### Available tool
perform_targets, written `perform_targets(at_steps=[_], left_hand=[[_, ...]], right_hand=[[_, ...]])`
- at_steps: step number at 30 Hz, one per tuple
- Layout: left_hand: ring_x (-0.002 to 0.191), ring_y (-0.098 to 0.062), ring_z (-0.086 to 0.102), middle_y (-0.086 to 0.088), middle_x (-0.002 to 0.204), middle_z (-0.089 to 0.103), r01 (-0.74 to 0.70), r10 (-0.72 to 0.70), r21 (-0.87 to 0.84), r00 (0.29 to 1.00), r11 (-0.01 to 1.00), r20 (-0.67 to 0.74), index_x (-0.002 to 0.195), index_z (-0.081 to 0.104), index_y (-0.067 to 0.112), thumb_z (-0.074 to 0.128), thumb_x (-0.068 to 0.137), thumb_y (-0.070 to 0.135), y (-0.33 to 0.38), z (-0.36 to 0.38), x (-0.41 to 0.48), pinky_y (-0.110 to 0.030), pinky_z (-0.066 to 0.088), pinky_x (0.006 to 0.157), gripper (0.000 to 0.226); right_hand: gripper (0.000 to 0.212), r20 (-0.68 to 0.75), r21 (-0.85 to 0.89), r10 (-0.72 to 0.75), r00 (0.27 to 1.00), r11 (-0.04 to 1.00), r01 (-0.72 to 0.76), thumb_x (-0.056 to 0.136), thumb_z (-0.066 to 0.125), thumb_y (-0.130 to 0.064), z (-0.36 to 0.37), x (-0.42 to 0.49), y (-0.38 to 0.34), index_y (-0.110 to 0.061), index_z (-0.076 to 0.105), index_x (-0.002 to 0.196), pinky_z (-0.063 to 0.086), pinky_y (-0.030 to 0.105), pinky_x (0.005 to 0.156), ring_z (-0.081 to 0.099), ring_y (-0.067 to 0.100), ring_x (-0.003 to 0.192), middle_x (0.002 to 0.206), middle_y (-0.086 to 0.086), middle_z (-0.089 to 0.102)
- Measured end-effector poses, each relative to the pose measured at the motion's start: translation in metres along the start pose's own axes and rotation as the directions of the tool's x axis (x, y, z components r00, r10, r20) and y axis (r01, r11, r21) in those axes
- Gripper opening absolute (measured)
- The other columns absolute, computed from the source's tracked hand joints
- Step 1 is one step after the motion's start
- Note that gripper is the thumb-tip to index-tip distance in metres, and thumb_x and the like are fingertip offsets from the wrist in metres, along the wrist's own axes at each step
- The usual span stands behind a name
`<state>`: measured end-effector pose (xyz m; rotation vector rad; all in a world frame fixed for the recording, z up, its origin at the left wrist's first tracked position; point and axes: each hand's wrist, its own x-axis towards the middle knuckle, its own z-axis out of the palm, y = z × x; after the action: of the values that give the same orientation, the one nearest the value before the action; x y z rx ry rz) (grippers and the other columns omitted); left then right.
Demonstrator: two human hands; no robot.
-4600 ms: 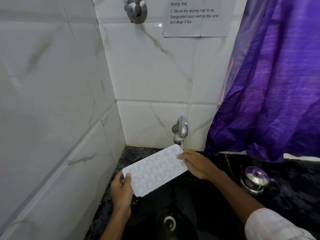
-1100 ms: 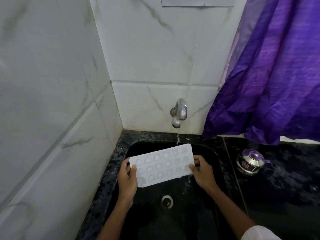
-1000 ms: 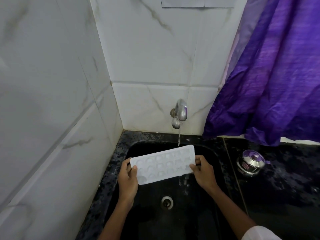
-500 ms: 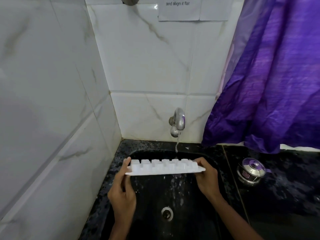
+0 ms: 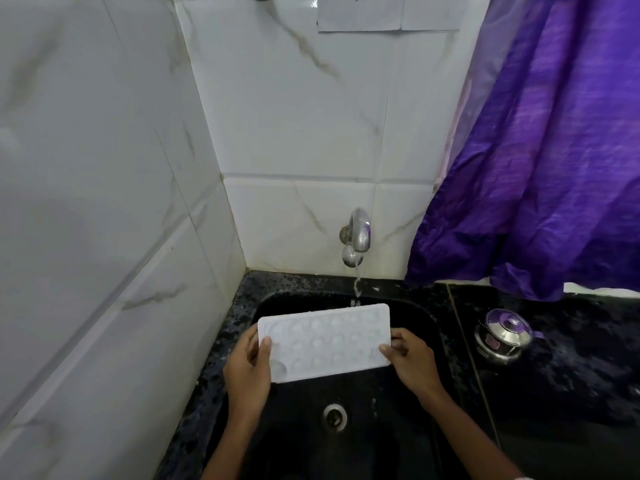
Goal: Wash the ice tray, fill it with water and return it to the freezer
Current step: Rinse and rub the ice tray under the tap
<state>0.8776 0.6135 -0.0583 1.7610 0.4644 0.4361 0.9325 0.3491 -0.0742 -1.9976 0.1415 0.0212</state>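
A white ice tray (image 5: 325, 341) with several round cups is held over the black sink (image 5: 420, 393), its cup side turned up toward me. My left hand (image 5: 247, 368) grips its left short end, thumb on top. My right hand (image 5: 412, 362) grips the right short end. A thin stream of water runs from the chrome tap (image 5: 356, 237) on the back wall and lands at the tray's far edge. The sink drain (image 5: 334, 415) shows below the tray.
White marble tiles form the left wall (image 5: 104, 237) and the back wall. A purple curtain (image 5: 554, 150) hangs at the right. A small steel pot with a lid (image 5: 504, 336) stands on the black counter to the right of the sink. A paper note (image 5: 360, 12) is stuck high on the back wall.
Half a second ago the tray was edge-on with its cup bottoms facing up and water falling from it. Now it is tipped back with its cups facing me under the stream.
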Motion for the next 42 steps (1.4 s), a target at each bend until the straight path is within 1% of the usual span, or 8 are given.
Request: perform_targets(at_steps=[3,6,10,12,19,25,35,42], left_hand=[[0.113,-0.02,0.067,0.003,0.123,0.069,0.158,-0.135,-0.108,0.971,0.982,0.195,0.136,0.055,0.029,0.056,0.1,0.02,-0.004,-0.001,0.001,-0.046,0.056,0.094,0.038],[0.108,-0.02,0.069,0.002,0.123,0.069,0.223,-0.177,-0.131,0.94,0.966,0.293,0.144,0.046,0.033,0.05,0.103,0.019,-0.004,0.0,-0.001,-0.05,0.059,0.087,0.044],[0.102,-0.021,0.07,0.0,0.118,0.07,0.308,-0.256,-0.176,0.929,0.935,0.266,0.139,0.051,0.029,0.047,0.104,0.016,0.005,0.008,0.002,-0.043,0.062,0.076,0.038],[0.102,-0.019,0.069,0.002,0.119,0.069,0.342,-0.284,-0.201,0.921,0.918,0.268,0.139,0.052,0.027,0.047,0.104,0.016,0.012,0.012,0.004,-0.038,0.062,0.073,0.036],[0.102,-0.017,0.069,0.005,0.117,0.07,0.342,-0.281,-0.224,0.922,0.913,0.265,0.14,0.052,0.022,0.046,0.104,0.015,0.024,0.022,0.009,-0.039,0.062,0.075,0.037],[0.102,-0.018,0.068,0.009,0.112,0.069,0.363,-0.296,-0.256,0.917,0.896,0.266,0.137,0.053,0.026,0.046,0.105,0.016,0.027,0.022,0.008,-0.041,0.062,0.074,0.035],[0.102,-0.02,0.068,0.002,0.118,0.068,0.378,-0.324,-0.318,0.923,0.87,0.209,0.139,0.051,0.026,0.044,0.105,0.014,0.029,0.028,0.009,-0.042,0.061,0.073,0.036],[0.105,-0.026,0.068,-0.003,0.118,0.069,0.396,-0.357,-0.385,0.918,0.833,0.174,0.135,0.056,0.022,0.045,0.105,0.014,0.029,0.025,0.013,-0.042,0.062,0.071,0.033]], right_hand=[[0.017,0.02,0.012,0.053,0.998,0.998,-0.053,0.089,0.067,-0.014,-0.001,-0.003,0.005,-0.021,0.069,0.105,0.057,0.029,0.081,0.07,0.006,0.083,0.087,-0.006,0.074],[0.019,0.016,0.025,0.073,0.997,0.997,-0.073,0.092,0.063,-0.018,-0.004,-0.002,0.003,-0.02,0.069,0.11,0.055,0.024,0.078,0.069,0.005,0.084,0.09,-0.006,0.073],[0.033,0.038,-0.068,0.052,0.998,0.996,-0.05,0.095,0.059,-0.024,-0.007,0.01,-0.002,-0.019,0.057,0.127,0.054,0.031,0.087,0.065,0.008,0.091,0.098,-0.006,0.069],[0.04,0.061,-0.12,0.001,0.998,0.993,0.007,0.094,0.059,-0.024,-0.006,0.017,-0.008,-0.02,0.05,0.133,0.05,0.032,0.094,0.061,0.011,0.103,0.114,-0.003,0.065],[0.038,0.17,-0.377,-0.237,0.957,0.881,0.285,0.098,0.05,-0.027,0.001,0.037,-0.028,-0.027,0.047,0.137,0.028,0.032,0.114,0.028,0.018,0.141,0.154,-0.001,0.025],[0.027,0.234,-0.489,-0.236,0.943,0.81,0.324,0.101,0.043,-0.027,0.001,0.055,-0.042,-0.03,0.056,0.125,0.033,0.039,0.11,0.03,0.028,0.14,0.157,0.007,0.02],[0.032,0.336,-0.484,-0.279,0.9,0.769,0.418,0.101,0.041,-0.03,0.008,0.066,-0.046,-0.034,0.057,0.129,0.034,0.038,0.109,0.023,0.03,0.142,0.159,0.008,0.012],[0.016,0.287,-0.4,-0.408,0.866,0.771,0.496,0.1,0.047,-0.021,0.006,0.07,-0.052,-0.023,0.062,0.106,0.023,0.021,0.107,0.031,0.019,0.14,0.153,0.004,0.027]])
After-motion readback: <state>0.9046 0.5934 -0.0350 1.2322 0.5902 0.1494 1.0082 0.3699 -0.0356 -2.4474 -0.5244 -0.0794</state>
